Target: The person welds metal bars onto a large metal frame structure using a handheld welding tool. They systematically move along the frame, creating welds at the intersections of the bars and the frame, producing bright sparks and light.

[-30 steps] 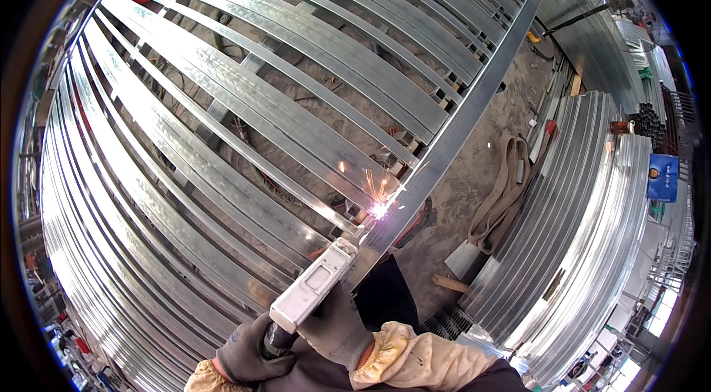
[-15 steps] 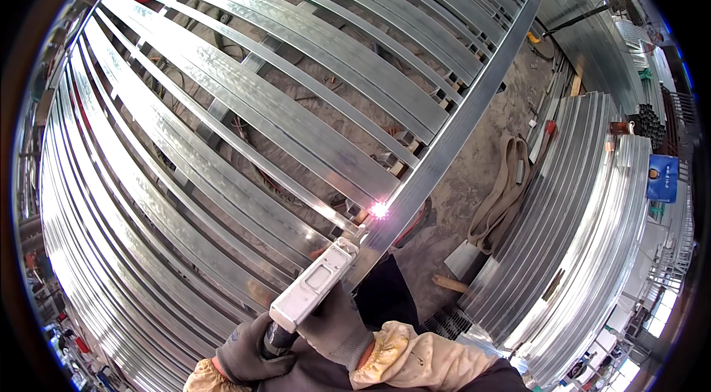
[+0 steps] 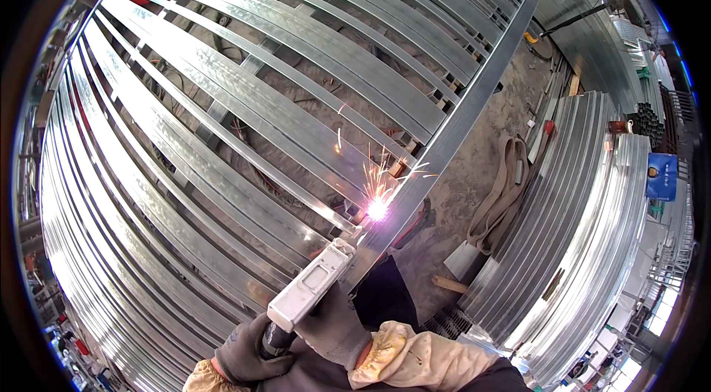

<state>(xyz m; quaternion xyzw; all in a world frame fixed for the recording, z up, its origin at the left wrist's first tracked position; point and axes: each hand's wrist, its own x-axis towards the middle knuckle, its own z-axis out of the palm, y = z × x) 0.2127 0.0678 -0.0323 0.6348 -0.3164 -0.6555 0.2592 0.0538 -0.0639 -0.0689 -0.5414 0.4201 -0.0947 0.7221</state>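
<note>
A white handheld laser welding gun [image 3: 312,282] is in my two grey-gloved hands. My right hand [image 3: 337,330] wraps round its grip beneath the body, fingers partly hidden. Behind it, my left hand [image 3: 252,351] closes round the dark rear cable end [image 3: 275,339]. The gun's nozzle points at the joint between a flat metal slat [image 3: 296,147] and the long edge bar [image 3: 474,95] of a metal frame. A bright pinkish-white weld spot [image 3: 377,210] glows there, and orange sparks [image 3: 381,181] fly up from it.
Many parallel slats extend to the left, with cables on the floor beneath. On the right lie a coiled tan strap [image 3: 498,196], a wood scrap [image 3: 449,284] and a stack of long metal profiles [image 3: 548,221]. A blue sign [image 3: 661,177] stands at far right.
The weld spot has grown brighter and now throws a spray of orange sparks. Gun and hands have shifted very slightly to the left; both hands keep their hold.
</note>
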